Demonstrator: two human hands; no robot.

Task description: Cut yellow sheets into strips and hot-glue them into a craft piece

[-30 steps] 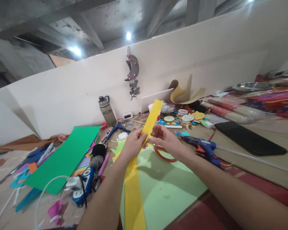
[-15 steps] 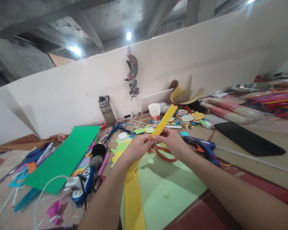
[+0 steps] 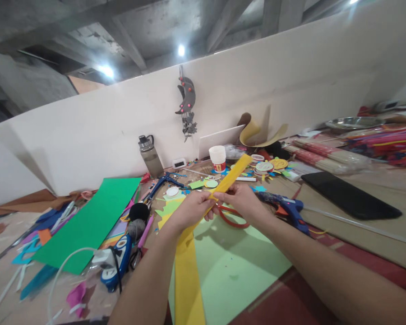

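Observation:
A long yellow foam strip [image 3: 188, 280] runs from the bottom of the view up between both hands; its far end points toward a white cup [image 3: 218, 158]. My left hand [image 3: 191, 208] pinches the strip from the left. My right hand [image 3: 242, 200] pinches it just beyond, fingers closed on the strip's edge. Both hands hover above a light green sheet [image 3: 233, 266] and red-handled scissors [image 3: 230, 217] lying on it.
A dark green sheet [image 3: 89, 223], a blue glue gun [image 3: 286, 208], another blue glue gun [image 3: 164, 183], a grey bottle [image 3: 150, 156], a black pad [image 3: 350, 195], paper cut-outs [image 3: 265, 167] and scraps crowd the table. A white partition [image 3: 257, 90] stands behind.
The strip's far end has swung down and to the right, from upright to lying low toward the cup. Both hands have lowered slightly and stayed pinched on it.

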